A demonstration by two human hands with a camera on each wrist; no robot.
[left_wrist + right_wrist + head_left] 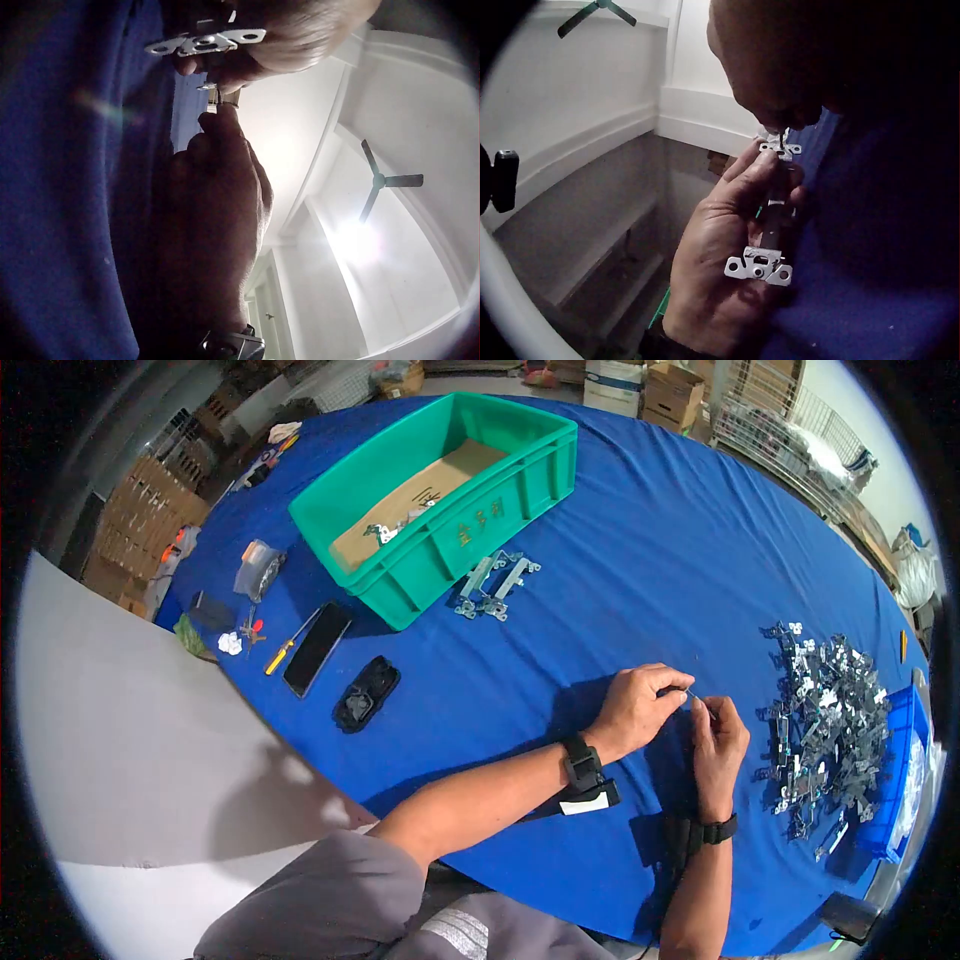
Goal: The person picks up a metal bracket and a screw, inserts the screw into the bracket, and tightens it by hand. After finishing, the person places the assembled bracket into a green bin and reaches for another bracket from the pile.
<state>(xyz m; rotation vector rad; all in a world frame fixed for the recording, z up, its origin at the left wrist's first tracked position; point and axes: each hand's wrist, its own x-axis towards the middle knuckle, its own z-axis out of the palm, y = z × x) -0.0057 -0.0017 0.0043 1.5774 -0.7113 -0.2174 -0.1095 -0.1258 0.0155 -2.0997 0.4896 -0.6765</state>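
Note:
My left hand (pixel 638 710) grips a slim metal bracket (pixel 757 268) that lies along its palm, with a flat winged plate with holes at each end. In the left wrist view one end plate (pixel 206 43) sticks out below the hand. My right hand (pixel 720 745) meets the bracket's far end, its fingertips right at the plate. There it pinches a thin dark pin (pixel 782 139), mostly hidden by the fingers. In the head view the bracket is largely covered by both hands, held over the blue cloth (pixel 480 690).
A heap of similar brackets (pixel 825 730) lies at the right, beside a blue bin (pixel 895 780). Ahead stands a green crate (pixel 400 580) with a few parts inside; a few brackets (pixel 495 585) lie before it. A phone (pixel 318 650), screwdriver (pixel 280 657) and black case (pixel 366 695) lie left.

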